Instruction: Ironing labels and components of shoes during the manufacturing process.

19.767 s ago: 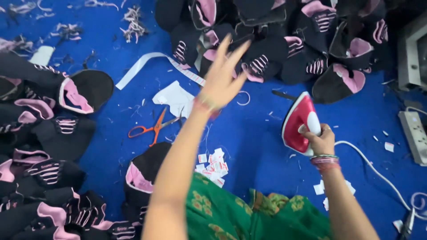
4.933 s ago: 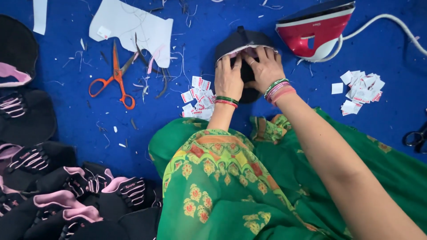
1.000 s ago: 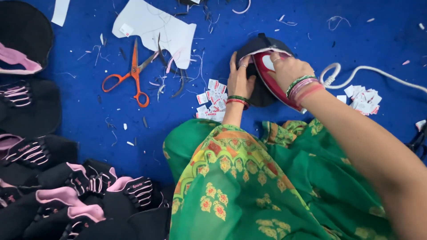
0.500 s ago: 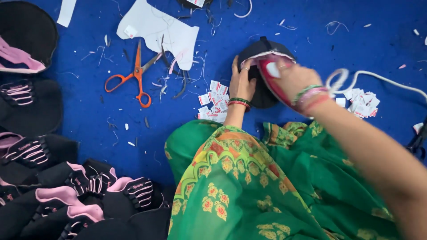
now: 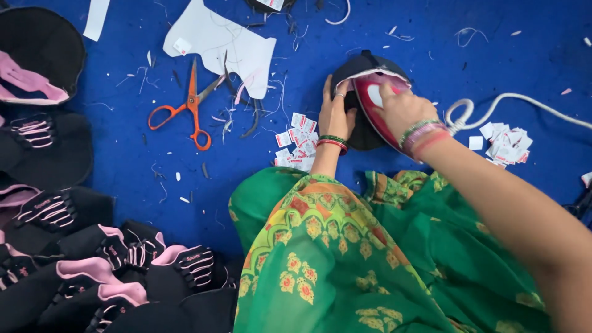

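A dark round fabric piece (image 5: 361, 65) lies on the blue mat. My left hand (image 5: 336, 114) lies flat on its left edge, fingers spread, holding it down. My right hand (image 5: 402, 108) grips a red and white clothes iron (image 5: 373, 98), which sits on the fabric piece. The iron's white cord (image 5: 493, 108) runs off to the right. A small heap of white and red labels (image 5: 296, 148) lies just left of my left wrist.
Orange-handled scissors (image 5: 188, 108) and a white paper pattern (image 5: 222, 43) lie up left. Piles of black and pink fabric pieces (image 5: 92, 259) fill the left side and lower left. More labels (image 5: 505, 145) lie at right. Thread scraps litter the mat.
The iron has come from standing at the upper right down onto the fabric piece under my right hand. My left hand stays on the piece's left edge.
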